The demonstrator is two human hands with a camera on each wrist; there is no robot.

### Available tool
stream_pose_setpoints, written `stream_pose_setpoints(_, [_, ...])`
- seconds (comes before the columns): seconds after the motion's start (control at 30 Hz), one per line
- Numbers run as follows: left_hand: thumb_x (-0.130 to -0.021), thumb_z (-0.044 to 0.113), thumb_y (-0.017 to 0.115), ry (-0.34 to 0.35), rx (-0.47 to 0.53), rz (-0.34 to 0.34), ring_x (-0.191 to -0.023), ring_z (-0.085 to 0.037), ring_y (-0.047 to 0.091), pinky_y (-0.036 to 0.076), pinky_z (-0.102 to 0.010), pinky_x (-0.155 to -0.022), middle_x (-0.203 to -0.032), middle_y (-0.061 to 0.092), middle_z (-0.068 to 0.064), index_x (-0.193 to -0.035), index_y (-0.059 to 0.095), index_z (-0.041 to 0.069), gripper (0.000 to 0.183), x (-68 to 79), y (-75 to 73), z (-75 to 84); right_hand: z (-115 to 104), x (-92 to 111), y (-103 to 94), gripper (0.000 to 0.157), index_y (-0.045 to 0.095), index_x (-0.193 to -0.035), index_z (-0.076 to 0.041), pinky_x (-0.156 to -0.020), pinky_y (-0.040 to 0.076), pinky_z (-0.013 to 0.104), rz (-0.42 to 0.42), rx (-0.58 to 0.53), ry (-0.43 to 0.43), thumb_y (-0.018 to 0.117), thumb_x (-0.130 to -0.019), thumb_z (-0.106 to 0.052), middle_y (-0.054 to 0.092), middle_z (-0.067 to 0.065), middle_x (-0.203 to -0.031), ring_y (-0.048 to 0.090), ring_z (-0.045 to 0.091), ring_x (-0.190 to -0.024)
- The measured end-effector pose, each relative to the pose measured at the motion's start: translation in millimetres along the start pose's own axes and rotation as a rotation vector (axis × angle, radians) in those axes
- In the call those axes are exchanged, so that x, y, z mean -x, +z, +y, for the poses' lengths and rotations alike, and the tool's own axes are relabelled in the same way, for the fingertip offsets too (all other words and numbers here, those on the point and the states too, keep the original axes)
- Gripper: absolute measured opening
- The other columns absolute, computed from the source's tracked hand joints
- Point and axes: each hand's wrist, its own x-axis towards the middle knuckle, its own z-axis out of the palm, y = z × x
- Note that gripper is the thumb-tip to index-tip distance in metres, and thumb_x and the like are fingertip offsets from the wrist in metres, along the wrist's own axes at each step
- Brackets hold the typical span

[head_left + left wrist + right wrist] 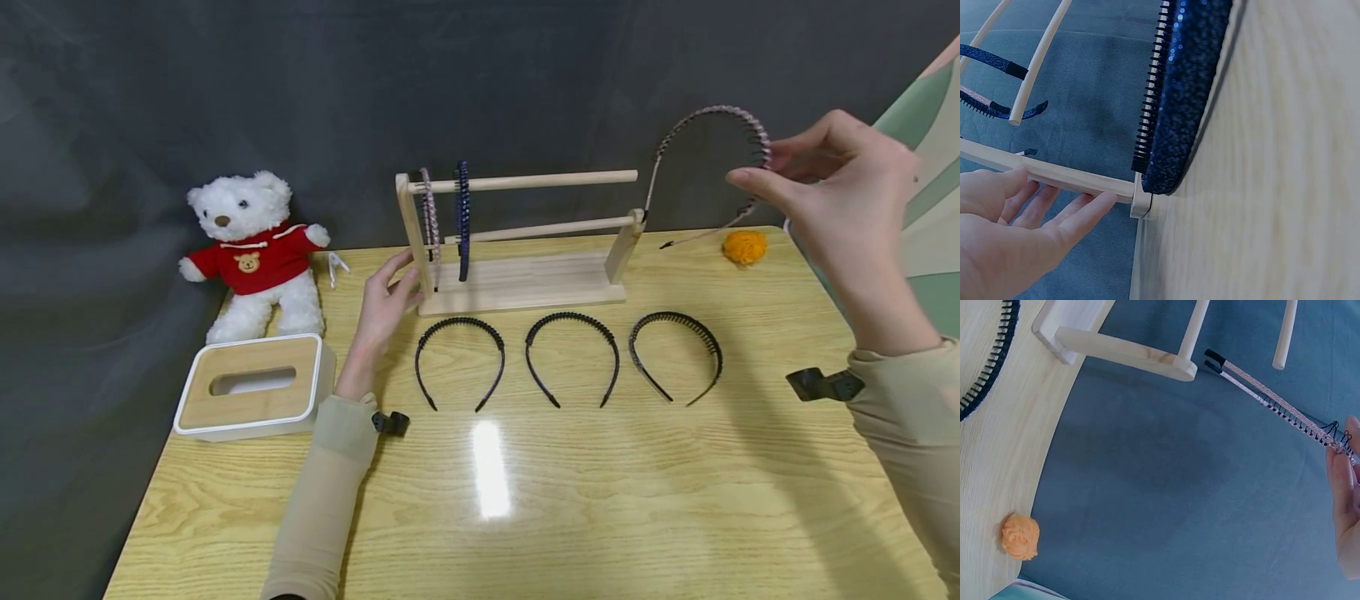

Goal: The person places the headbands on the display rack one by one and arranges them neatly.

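My right hand (847, 183) pinches a pink toothed headband (720, 110) between thumb and fingers, up in the air right of the wooden rack (525, 292). Its two dark-tipped ends (1215, 356) hang near the rack's right upright. On the left, my left hand (382, 304) touches the rack's left upright (1072, 178) with its fingers fairly straight. A pink headband (430, 208) and a dark blue headband (463, 221) hang over the upper rod at its left part. Three dark headbands (460, 321) lie in a row on the table before the rack.
A white teddy bear in a red hoodie (255, 258) sits at the left, with a tissue box (258, 387) before it and a small white clip (337, 268) beside it. An orange fluffy ball (745, 247) lies at the table's back right. Behind hangs dark cloth.
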Motion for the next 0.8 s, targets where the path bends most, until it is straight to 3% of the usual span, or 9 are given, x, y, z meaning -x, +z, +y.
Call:
stream_pose_setpoints(0.33, [-0.114, 0.009, 0.054, 0.002, -0.01, 0.002, -0.135, -0.046, 0.058, 0.055, -0.05, -0.112, -0.165, 0.043, -0.016, -0.16, 0.048, 0.002, 0.047, 0.3, -0.4, 0.0, -0.3, -2.5, 9.5, 0.019, 0.076, -0.095, -0.008, -0.074, 0.051, 0.005, -0.013, 0.029, -0.049, 0.092, -0.085, -0.006, 0.068, -0.027, -0.092, 0.066, -0.012, -0.077])
stream_pose_setpoints(0.8, [-0.114, 0.008, 0.053, -0.001, 0.013, -0.001, -0.135, -0.046, 0.058, 0.054, -0.05, -0.112, -0.164, 0.044, -0.017, -0.158, 0.049, 0.0, 0.046, -1.1, -0.9, 0.3, -6.5, -0.7, 27.9, 0.032, 0.072, -0.102, 0.01, -0.075, 0.052, 0.005, -0.024, 0.017, -0.137, 0.093, -0.085, -0.007, 0.068, -0.027, -0.094, 0.066, -0.01, -0.077])
